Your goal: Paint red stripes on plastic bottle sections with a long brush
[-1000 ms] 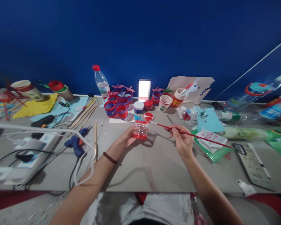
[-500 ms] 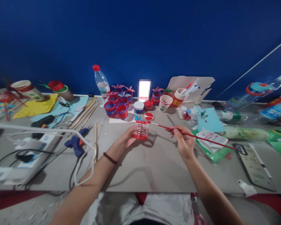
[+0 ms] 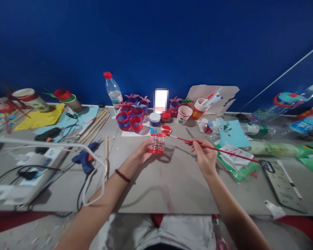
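Observation:
My left hand (image 3: 144,152) is closed round the side of a small clear plastic cup (image 3: 158,143), red at its rim and at its base. Between the fingers of my right hand (image 3: 205,157) is a long red paintbrush (image 3: 224,151), its handle slanting down to the right. The brush tip points at the cup's upper right edge; whether it touches I cannot tell. Just behind the cup lie a lid with red paint (image 3: 166,129) and blue paper pieces (image 3: 153,130). An open red paint pot (image 3: 166,117) and a white-lidded pot (image 3: 154,119) stand further back.
Painted red and blue cups (image 3: 136,124) cluster behind my left hand, near a water bottle (image 3: 113,91). A glue gun (image 3: 86,158), wooden sticks (image 3: 106,156) and a power strip (image 3: 33,177) lie left. Paper cups (image 3: 184,115), a phone (image 3: 283,185) and plastic bottles (image 3: 258,128) are right.
The brush tip has shifted slightly right, away from the cup's rim, and the handle's far end has risen a little. My left hand and the cup stay nearly still.

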Tool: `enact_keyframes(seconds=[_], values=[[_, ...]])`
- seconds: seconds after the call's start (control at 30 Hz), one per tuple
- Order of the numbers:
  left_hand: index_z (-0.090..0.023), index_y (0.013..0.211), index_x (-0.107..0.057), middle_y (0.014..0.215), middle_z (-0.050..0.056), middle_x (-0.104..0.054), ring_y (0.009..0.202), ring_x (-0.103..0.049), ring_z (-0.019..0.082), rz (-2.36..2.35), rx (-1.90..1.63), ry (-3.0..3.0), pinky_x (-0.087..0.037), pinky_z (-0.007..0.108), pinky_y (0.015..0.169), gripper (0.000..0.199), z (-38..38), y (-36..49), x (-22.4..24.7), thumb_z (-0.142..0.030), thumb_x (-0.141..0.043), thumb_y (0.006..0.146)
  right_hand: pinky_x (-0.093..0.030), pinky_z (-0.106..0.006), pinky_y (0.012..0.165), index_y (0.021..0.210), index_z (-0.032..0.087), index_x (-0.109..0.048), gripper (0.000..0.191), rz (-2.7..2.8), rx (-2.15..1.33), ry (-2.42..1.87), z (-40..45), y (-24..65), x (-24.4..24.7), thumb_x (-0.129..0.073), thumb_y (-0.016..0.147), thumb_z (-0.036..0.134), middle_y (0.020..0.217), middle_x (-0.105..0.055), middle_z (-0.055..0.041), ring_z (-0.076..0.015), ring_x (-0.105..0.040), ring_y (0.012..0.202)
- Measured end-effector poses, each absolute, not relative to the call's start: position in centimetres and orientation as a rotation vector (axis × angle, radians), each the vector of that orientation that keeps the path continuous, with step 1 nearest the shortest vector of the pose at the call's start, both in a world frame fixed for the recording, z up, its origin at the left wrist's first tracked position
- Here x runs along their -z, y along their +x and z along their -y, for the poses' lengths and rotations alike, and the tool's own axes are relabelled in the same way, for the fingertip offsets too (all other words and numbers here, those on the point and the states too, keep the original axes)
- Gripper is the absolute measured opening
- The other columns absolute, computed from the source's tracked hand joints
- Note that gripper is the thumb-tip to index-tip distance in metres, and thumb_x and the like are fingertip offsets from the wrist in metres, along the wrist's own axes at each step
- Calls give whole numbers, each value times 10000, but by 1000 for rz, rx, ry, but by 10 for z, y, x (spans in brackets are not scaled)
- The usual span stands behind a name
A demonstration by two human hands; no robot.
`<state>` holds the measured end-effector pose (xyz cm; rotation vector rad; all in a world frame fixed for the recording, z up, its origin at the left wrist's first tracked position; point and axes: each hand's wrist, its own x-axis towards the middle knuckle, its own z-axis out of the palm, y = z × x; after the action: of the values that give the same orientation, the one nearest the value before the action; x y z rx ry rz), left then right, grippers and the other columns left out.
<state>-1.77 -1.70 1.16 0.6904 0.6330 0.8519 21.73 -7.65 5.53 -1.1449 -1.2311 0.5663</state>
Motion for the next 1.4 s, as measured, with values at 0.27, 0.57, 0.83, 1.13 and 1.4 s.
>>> enact_keyframes(seconds=[0.27,0.57,0.83,1.13,1.4], values=[[-114,987,-705,1013,151,-759,953,-710,287,-675,-858,697,-542,414,876,352,19,-13,-14,-304,-786,702,-516,-256,498,876,197,-717,196,1239,-708,-1064,80,212,-53,-668,873,386,766,-750,-55,-133,-617,546],[-106,1008,-702,1021,159,-749,950,-706,292,-719,-850,736,-547,434,871,399,19,-11,-15,-289,-803,668,-528,-262,516,862,200,-734,200,1317,-623,-1126,80,212,-55,-639,889,373,760,-729,-59,-140,-604,580],[-115,1034,-690,1078,161,-744,1010,-704,295,-708,-826,747,-545,430,904,387,17,-16,-11,-320,-763,715,-534,-262,506,841,191,-732,209,1274,-629,-1162,78,217,-54,-649,877,379,732,-727,-63,-159,-637,601],[-122,965,-700,1022,147,-758,990,-708,297,-668,-848,720,-541,438,907,324,18,-15,-14,-318,-774,718,-534,-280,545,812,198,-720,218,1285,-535,-1195,71,222,-52,-648,879,393,689,-716,-48,-184,-682,644],[-135,1009,-638,993,113,-739,945,-700,253,-743,-920,713,-545,435,905,408,24,-9,-20,-306,-828,690,-525,-259,523,880,201,-703,137,1269,-526,-1050,79,219,-53,-629,903,314,778,-742,-54,-170,-697,663]])
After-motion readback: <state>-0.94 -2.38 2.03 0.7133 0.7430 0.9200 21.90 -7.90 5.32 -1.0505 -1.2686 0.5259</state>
